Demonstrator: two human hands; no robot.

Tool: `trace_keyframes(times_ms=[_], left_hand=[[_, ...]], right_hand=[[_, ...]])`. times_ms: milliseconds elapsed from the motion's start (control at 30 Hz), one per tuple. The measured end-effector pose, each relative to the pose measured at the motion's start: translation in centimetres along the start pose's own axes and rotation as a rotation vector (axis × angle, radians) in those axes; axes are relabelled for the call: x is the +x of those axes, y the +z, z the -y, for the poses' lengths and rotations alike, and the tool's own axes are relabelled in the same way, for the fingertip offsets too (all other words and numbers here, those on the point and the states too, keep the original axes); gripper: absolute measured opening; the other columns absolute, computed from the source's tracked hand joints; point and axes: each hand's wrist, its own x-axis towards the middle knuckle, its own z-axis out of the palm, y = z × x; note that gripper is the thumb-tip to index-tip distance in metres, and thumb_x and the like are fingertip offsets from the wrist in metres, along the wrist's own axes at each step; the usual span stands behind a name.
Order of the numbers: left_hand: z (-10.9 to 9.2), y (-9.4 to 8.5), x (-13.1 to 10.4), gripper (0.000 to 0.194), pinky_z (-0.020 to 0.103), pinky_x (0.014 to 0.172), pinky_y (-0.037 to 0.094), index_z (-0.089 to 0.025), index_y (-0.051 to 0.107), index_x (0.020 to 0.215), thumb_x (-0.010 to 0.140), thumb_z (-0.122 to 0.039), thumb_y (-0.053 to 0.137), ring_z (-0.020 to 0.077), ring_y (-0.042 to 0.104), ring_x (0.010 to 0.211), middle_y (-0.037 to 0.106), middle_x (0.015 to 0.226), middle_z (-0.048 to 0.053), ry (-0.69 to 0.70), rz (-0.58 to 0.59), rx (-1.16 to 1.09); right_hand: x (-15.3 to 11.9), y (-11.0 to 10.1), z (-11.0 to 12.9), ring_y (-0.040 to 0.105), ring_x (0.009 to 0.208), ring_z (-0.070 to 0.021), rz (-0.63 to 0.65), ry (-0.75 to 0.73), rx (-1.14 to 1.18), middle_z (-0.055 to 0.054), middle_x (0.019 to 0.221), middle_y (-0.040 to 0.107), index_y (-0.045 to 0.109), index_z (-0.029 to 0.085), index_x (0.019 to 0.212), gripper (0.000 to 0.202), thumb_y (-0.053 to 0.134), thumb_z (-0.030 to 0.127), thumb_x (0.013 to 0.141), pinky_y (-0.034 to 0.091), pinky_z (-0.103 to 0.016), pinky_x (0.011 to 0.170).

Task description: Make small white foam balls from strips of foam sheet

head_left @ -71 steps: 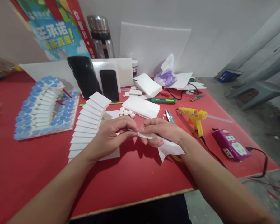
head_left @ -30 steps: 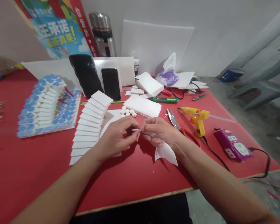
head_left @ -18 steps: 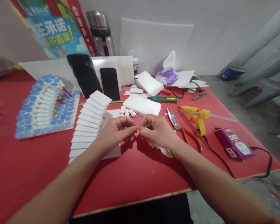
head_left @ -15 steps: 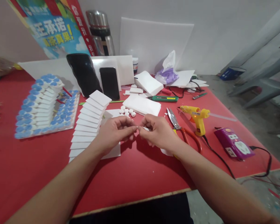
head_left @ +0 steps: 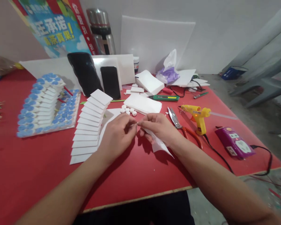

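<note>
My left hand (head_left: 119, 132) and my right hand (head_left: 156, 126) meet fingertip to fingertip above the front of the red table. A thin white paper strip (head_left: 160, 145) hangs from under my right hand, its loose end trailing toward the table edge. Both hands pinch at its other end, which is mostly hidden by the fingers. Just beyond my left hand lie several small round white paper rolls (head_left: 128, 110). A fanned staircase of white boards (head_left: 90, 125) stands to the left of that hand, on a white base sheet.
Scissors (head_left: 174, 118) with orange handles lie right of my hands, then a yellow glue gun (head_left: 196, 115) and a purple power socket (head_left: 235, 143). Behind are a paper stack (head_left: 144, 103), a green cutter (head_left: 165, 98) and two phones (head_left: 110, 82). A blue-and-white model (head_left: 35, 107) sits left.
The white strip now shows more below my right hand, its tail swung out. My left hand has turned, its back more to the camera, and the fingertips have risen slightly.
</note>
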Motion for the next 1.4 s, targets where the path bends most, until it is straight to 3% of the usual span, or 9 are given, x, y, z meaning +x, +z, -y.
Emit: trace_keyframes(times_ms=[133, 267, 467, 600, 733, 867, 1100, 1267, 1400], left_hand=[[0.2, -0.4, 0.7, 0.017, 0.026, 0.055, 0.042, -0.017, 0.073, 0.084, 0.083, -0.034, 0.074, 0.0134, 0.057, 0.061, 0.071, 0.075, 0.003, -0.388, 0.052, -0.317], [0.2, -0.4, 1.0, 0.020, 0.024, 0.053, 0.040, -0.016, 0.071, 0.077, 0.078, -0.035, 0.078, 0.0111, 0.052, 0.058, 0.068, 0.070, 0.001, -0.473, 0.019, -0.479], [-0.4, 0.0, 0.4, 0.013, 0.026, 0.056, 0.044, -0.018, 0.071, 0.076, 0.080, -0.030, 0.074, 0.0134, 0.058, 0.061, 0.069, 0.070, 0.001, -0.369, -0.055, -0.339], [-0.6, 0.4, 0.0, 0.011, 0.026, 0.053, 0.042, -0.019, 0.068, 0.075, 0.083, -0.026, 0.071, 0.0124, 0.054, 0.057, 0.066, 0.066, -0.001, -0.293, -0.132, -0.218], [-0.2, 0.4, -0.2, 0.010, 0.027, 0.057, 0.045, -0.019, 0.067, 0.077, 0.087, -0.020, 0.068, 0.0130, 0.057, 0.062, 0.069, 0.073, 0.000, -0.116, -0.114, -0.104], [0.1, 0.4, -0.4, 0.012, 0.030, 0.068, 0.050, -0.019, 0.066, 0.083, 0.094, -0.016, 0.063, 0.0163, 0.064, 0.076, 0.072, 0.085, 0.004, 0.116, -0.110, -0.014], [0.2, 0.4, -0.6, 0.014, 0.033, 0.087, 0.056, -0.020, 0.067, 0.088, 0.097, -0.013, 0.061, 0.0194, 0.071, 0.094, 0.075, 0.095, 0.006, 0.304, -0.146, 0.121], [0.1, 0.6, -0.5, 0.010, 0.033, 0.089, 0.057, -0.019, 0.071, 0.096, 0.095, -0.011, 0.064, 0.0197, 0.071, 0.096, 0.076, 0.100, 0.008, 0.338, -0.164, 0.067], [-0.7, 0.6, -0.3, 0.010, 0.034, 0.087, 0.057, -0.019, 0.073, 0.091, 0.095, -0.014, 0.066, 0.0188, 0.071, 0.093, 0.076, 0.095, 0.006, 0.216, -0.161, -0.125]], right_hand=[[-0.4, 0.0, 0.5, 0.058, 0.041, -0.0090, -0.031, -0.030, -0.043, 0.001, 0.064, 0.072, 0.060, 0.018, 0.080, 0.018, 0.074, 0.028, 0.084, 0.046, -0.018, 0.035], [-0.4, -0.2, 0.4, 0.053, 0.039, -0.0070, -0.022, -0.064, -0.032, 0.001, 0.067, 0.073, 0.062, 0.018, 0.080, 0.018, 0.073, 0.032, 0.085, 0.042, -0.017, 0.034], [-0.4, 0.4, -0.3, 0.048, 0.033, -0.0091, -0.119, -0.165, -0.289, 0.007, 0.043, 0.055, 0.058, 0.022, 0.073, 0.018, 0.067, 0.025, 0.087, 0.035, -0.020, 0.036], [-0.6, 1.1, -1.1, 0.048, 0.041, -0.0093, -0.179, -0.264, -0.392, 0.006, 0.047, 0.053, 0.059, 0.021, 0.073, 0.020, 0.068, 0.027, 0.090, 0.033, -0.022, 0.042], [-0.6, 1.2, -1.6, 0.049, 0.050, -0.0103, -0.216, -0.398, -0.502, 0.004, 0.053, 0.054, 0.059, 0.021, 0.069, 0.022, 0.067, 0.025, 0.090, 0.035, -0.023, 0.048], [-0.7, 0.9, -1.2, 0.051, 0.043, -0.0099, -0.176, -0.303, -0.361, 0.005, 0.051, 0.054, 0.060, 0.021, 0.071, 0.021, 0.065, 0.028, 0.090, 0.036, -0.022, 0.043], [-1.0, 1.0, -0.4, 0.053, 0.038, -0.0075, -0.116, -0.263, -0.111, 0.003, 0.061, 0.066, 0.062, 0.019, 0.075, 0.027, 0.073, 0.040, 0.086, 0.041, -0.021, 0.038], [-0.7, 0.9, -0.3, 0.054, 0.038, -0.0078, -0.136, -0.202, 0.008, 0.001, 0.065, 0.069, 0.062, 0.019, 0.077, 0.029, 0.078, 0.043, 0.080, 0.041, -0.020, 0.035], [-0.5, 1.0, -0.2, 0.052, 0.037, -0.0076, -0.165, -0.209, 0.060, 0.004, 0.059, 0.066, 0.060, 0.020, 0.074, 0.022, 0.077, 0.035, 0.077, 0.040, -0.020, 0.035]])
